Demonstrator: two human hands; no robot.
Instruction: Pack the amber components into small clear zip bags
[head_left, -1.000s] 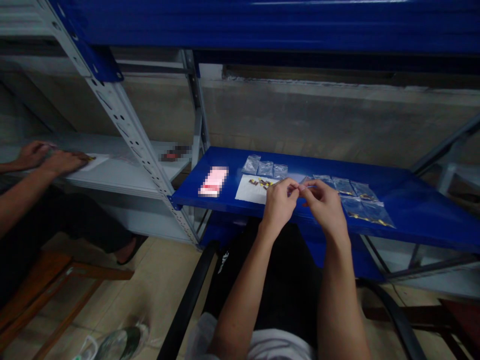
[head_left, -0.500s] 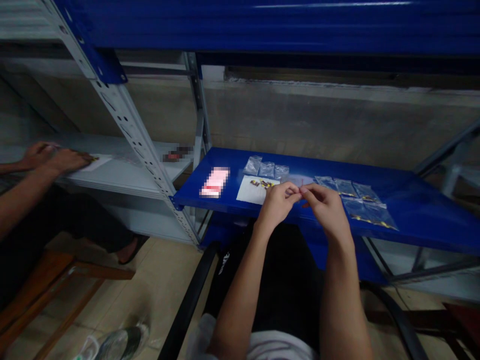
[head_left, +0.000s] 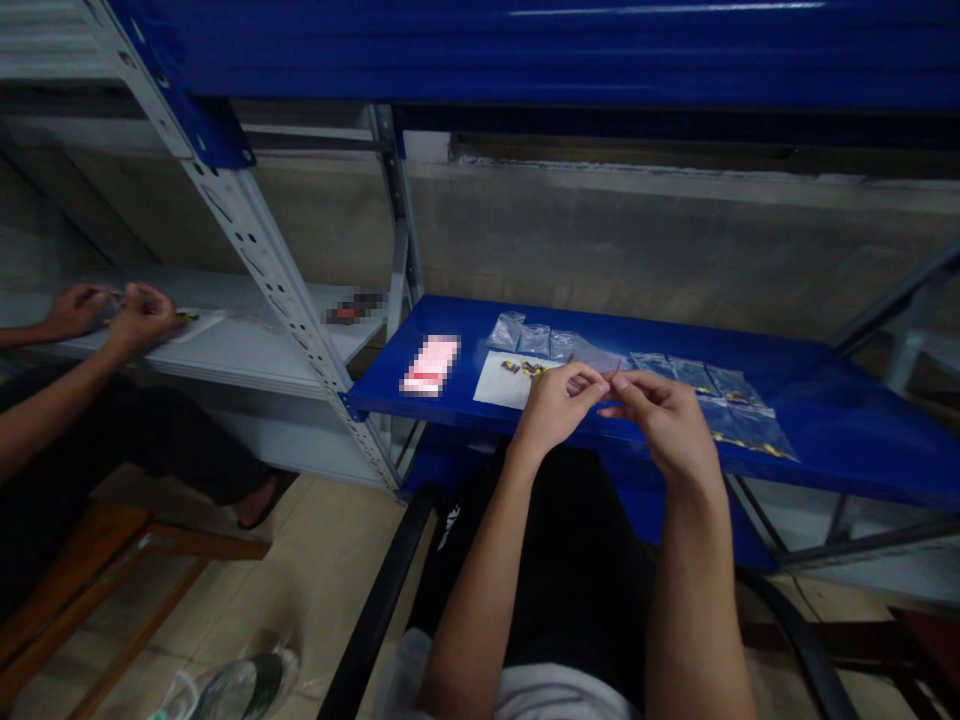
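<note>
Between my two hands is a clear zip bag (head_left: 598, 356) with a red line along its edge, above the blue shelf. My left hand (head_left: 559, 402) pinches one side of it, thumb against fingers. On the other side my right hand (head_left: 666, 415) pinches near the red line. To the left lies a white sheet of paper (head_left: 493, 387), bearing several small yellow-and-dark pieces (head_left: 534, 368), partly behind my left hand. Several flat clear bags (head_left: 534, 338) lie behind the paper. Filled bags with yellowish pieces (head_left: 750, 432) rest right of my right hand.
A pixelated pink-and-white item (head_left: 431, 364) lies on the left part of the blue shelf (head_left: 382, 385). A metal post (head_left: 277, 285) divides it from a grey shelf (head_left: 247, 355), where a co-worker's hands (head_left: 142, 318) work. A plastic bottle (head_left: 244, 688) stands on the floor.
My right hand has shifted slightly right, and more of the bag's red line shows between my hands. The co-worker's nearer hand has lifted off the paper on the grey shelf.
</note>
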